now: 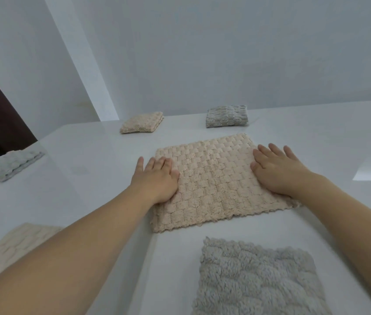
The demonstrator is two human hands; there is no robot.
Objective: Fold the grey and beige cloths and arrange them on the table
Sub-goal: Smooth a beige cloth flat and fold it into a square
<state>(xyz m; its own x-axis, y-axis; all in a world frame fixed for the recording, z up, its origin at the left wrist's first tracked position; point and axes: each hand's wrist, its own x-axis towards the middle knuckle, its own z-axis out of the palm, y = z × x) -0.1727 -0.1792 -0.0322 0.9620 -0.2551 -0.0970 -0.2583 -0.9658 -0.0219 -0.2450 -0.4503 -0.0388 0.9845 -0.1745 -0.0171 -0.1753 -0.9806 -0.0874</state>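
Pressing flat on the beige cloth (214,180) at the middle of the white table (89,155), the left hand (157,176) and right hand (275,169) lie open-fingered, gripping nothing, apparently smoothing it for folding.

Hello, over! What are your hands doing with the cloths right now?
Left hand and right hand flat on beige cloth. Grey cloth waits nearer. Nothing in the way.

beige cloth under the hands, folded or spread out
Spread flat, as far as the view shows: the beige cloth lies as one broad sheet under both hands, unlike the small thick folded beige bundle behind it.
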